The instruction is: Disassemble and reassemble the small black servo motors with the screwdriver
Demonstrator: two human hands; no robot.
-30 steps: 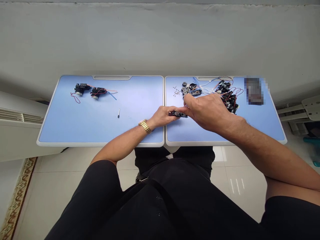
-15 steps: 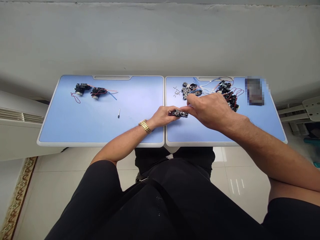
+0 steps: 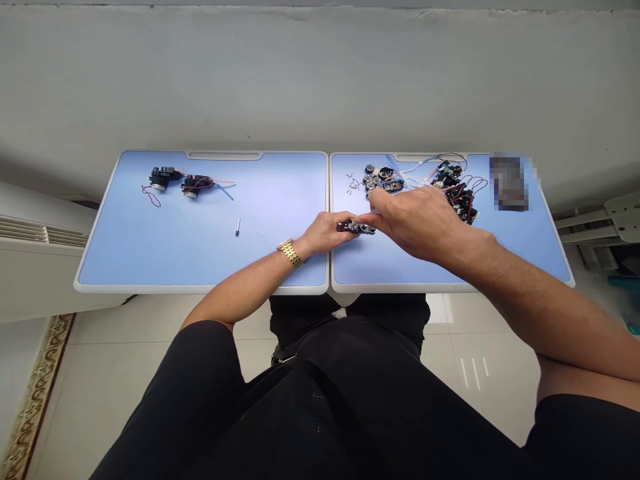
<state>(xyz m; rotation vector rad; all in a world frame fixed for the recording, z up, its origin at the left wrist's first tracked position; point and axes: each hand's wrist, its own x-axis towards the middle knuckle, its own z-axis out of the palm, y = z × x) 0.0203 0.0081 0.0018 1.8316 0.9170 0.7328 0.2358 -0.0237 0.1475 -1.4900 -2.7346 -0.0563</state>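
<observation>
A: What sits nearest the wearer?

B: Black trousers (image 3: 320,407), then the near edge of the blue counter (image 3: 280,263), two trays butted together.

A: And the hands?

B: Both meet over the seam between the trays. The left hand (image 3: 327,233), with a gold watch (image 3: 291,253) on its wrist, has its grip clamped on a small dark motor (image 3: 356,228), holding it just above the counter. The right hand (image 3: 417,220) comes in from the motor's right; its fingertips (image 3: 376,215) pinch together at the motor's right end, touching it. Whether they hold some small piece I cannot tell.

A: What lies beyond the motor?

B: Left of it, well apart, a short pin (image 3: 238,227) lies alone. Behind the motor, near it, there is a scatter of screws (image 3: 353,185) and a cluster of round metal parts (image 3: 380,177). Right of those, behind the right hand, a heap of black motors with red wires (image 3: 457,187). Farther right sits a blurred dark block (image 3: 509,181).

A: And the far left?

B: Two wired motors (image 3: 180,180) side by side, far from the motor in hand, then the grey wall (image 3: 320,80).
</observation>
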